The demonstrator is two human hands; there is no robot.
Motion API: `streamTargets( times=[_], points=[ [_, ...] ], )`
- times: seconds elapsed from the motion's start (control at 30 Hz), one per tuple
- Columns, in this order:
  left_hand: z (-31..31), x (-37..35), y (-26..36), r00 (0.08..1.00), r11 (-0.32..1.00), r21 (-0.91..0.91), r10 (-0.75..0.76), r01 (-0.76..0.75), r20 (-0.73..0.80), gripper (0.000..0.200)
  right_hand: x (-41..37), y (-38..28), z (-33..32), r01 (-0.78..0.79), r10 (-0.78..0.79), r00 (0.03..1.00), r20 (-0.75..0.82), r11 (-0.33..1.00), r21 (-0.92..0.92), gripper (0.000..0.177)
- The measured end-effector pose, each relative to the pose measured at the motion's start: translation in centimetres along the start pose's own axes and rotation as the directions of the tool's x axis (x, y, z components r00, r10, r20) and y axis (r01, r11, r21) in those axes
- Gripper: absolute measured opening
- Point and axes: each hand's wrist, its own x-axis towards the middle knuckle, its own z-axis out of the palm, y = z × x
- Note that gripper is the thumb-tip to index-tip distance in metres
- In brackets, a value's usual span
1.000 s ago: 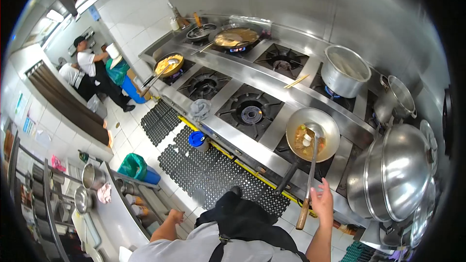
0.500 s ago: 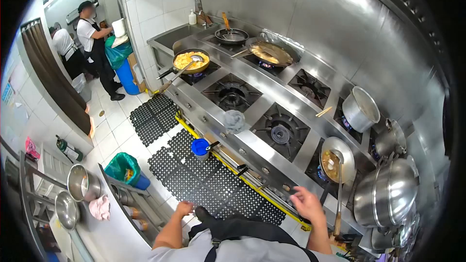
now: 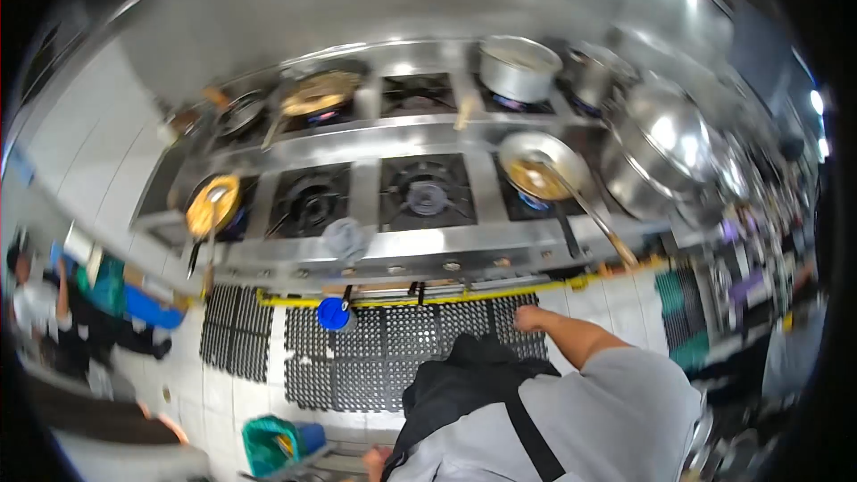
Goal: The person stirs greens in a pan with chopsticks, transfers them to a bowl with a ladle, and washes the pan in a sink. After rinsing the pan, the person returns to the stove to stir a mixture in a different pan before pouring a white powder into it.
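Note:
My right hand hangs over the floor mat in front of the stove, its fingers blurred but apparently curled into a loose fist with nothing visible in it. Low at the bottom edge, my left hand is partly hidden and its fingers do not show clearly. Beyond my right hand, a light-coloured pan with brown liquid food sits over a lit burner. A ladle with a wooden handle rests in it. At the left of the front row, a pan of yellow food holds another ladle. Neither hand touches a pan.
A large pot and a pan of frying food stand on lit rear burners. Big steel pots crowd the right. A grey cloth lies on the stove's front edge. A blue-lidded container and green-lined bin stand below.
My view has swung to the right, and the stove now runs across it. My right hand has dropped away from the stove front and its fingers have curled in. My left hand sits lower.

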Motion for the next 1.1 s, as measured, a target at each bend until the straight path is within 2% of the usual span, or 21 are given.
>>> streamTargets(
  times=[0.03,0.07,0.17,0.2,0.23,0.27,0.3,0.33,0.37,0.4,0.43,0.47,0.53,0.6,0.63,0.7,0.77,0.87,1.0,1.07,1.1],
  points=[
    [1.2,1.5,1.3,0.798,0.933,0.174,-0.359,0.314,0.485,0.034,-4.2,-0.9,-0.1,-0.429,0.416,0.899,0.138,0.769,0.475,0.035],
    [1.8,1.7,1.9,0.769,0.956,0.074,-0.273,0.284,0.578,0.035,-7.5,-1.1,1.4,-0.472,0.472,0.871,0.138,0.722,0.506,0.039],
    [3.2,4.4,2.5,0.753,0.978,-0.173,0.028,0.115,0.658,0.037,-12.0,1.6,8.9,-0.598,0.576,0.774,0.262,0.530,0.601,0.046],
    [3.5,5.8,2.1,0.717,0.972,-0.218,0.090,0.087,0.691,0.038,-11.9,3.1,12.6,-0.542,0.477,0.833,0.280,0.603,0.586,0.049],
    [3.2,7.6,2.0,0.682,0.966,-0.254,0.156,0.044,0.714,0.038,-13.0,2.4,12.9,-0.676,0.484,0.712,0.509,0.276,0.683,0.048],
    [2.7,9.4,1.7,0.615,0.935,-0.355,0.279,0.001,0.738,0.039,-13.8,2.3,14.7,-0.647,0.443,0.705,0.554,0.081,0.758,0.042],
    [2.3,10.8,2.0,0.727,0.981,0.037,0.114,-0.188,0.677,0.048,-14.3,1.9,15.8,-0.622,0.428,0.715,0.552,0.029,0.783,0.039],
    [0.2,12.2,-0.1,0.624,0.926,-0.005,0.259,-0.378,0.738,0.043,-15.1,2.0,17.0,-0.597,0.417,0.722,0.552,-0.027,0.801,0.037],
    [2.7,13.2,-2.6,0.687,0.940,-0.328,0.173,0.099,0.705,0.029,-15.2,2.0,19.3,-0.565,0.345,0.775,0.530,0.000,0.825,0.035],
    [2.8,15.1,-2.5,0.543,0.815,-0.269,-0.066,0.514,0.837,0.030,-15.0,2.7,20.8,-0.527,0.271,0.821,0.503,0.022,0.849,0.034],
    [1.0,17.7,-0.5,0.805,0.769,-0.373,-0.294,0.520,0.516,0.017,-15.4,1.9,19.6,-0.526,0.351,0.778,0.522,-0.091,0.845,0.032],
    [1.5,19.3,-1.1,0.830,0.892,-0.191,-0.276,0.409,0.484,0.023,-16.1,0.0,18.4,-0.512,0.422,0.723,0.547,-0.205,0.834,0.030],
    [1.9,21.2,-1.2,0.684,0.684,-0.294,-0.409,0.668,0.604,0.031,-17.1,-0.5,17.5,-0.499,0.406,0.755,0.515,-0.156,0.853,0.027],
    [0.4,23.4,2.9,0.665,0.478,-0.463,-0.530,0.747,0.526,0.032,-18.3,-0.9,17.0,-0.330,0.383,0.896,0.224,0.236,0.914,0.026],
    [-0.3,24.1,5.5,0.669,0.445,-0.504,-0.557,0.740,0.492,0.030,-19.0,-1.4,14.9,-0.458,0.500,0.762,0.410,-0.032,0.889,0.027],
    [-2.4,24.6,9.7,0.653,0.395,-0.536,-0.594,0.746,0.471,0.027,-20.1,-0.8,16.2,-0.458,0.493,0.773,0.399,-0.002,0.889,0.027],
    [-3.4,26.0,11.5,0.601,0.324,-0.506,-0.441,0.799,0.666,0.021,-19.7,0.5,19.0,-0.427,0.497,0.794,0.351,0.043,0.903,0.026],
    [-2.3,28.9,9.8,0.586,0.207,-0.565,-0.485,0.799,0.650,0.028,-17.3,0.8,21.4,-0.373,0.493,0.823,0.283,0.092,0.923,0.026],
    [0.5,35.7,4.1,0.816,0.727,-0.424,-0.332,0.541,0.473,0.052,-17.0,0.1,20.2,-0.375,0.549,0.735,0.398,-0.159,0.913,0.026],
    [-2.5,40.2,5.6,0.653,0.330,-0.573,-0.501,0.750,0.568,0.040,-16.1,-2.0,19.2,-0.319,0.578,0.669,0.467,-0.344,0.883,0.026],
    [0.8,42.2,3.1,0.703,0.484,-0.510,-0.492,0.711,0.514,0.038,-15.4,-3.3,18.3,-0.325,0.585,0.658,0.474,-0.346,0.880,0.026]
  ],
)
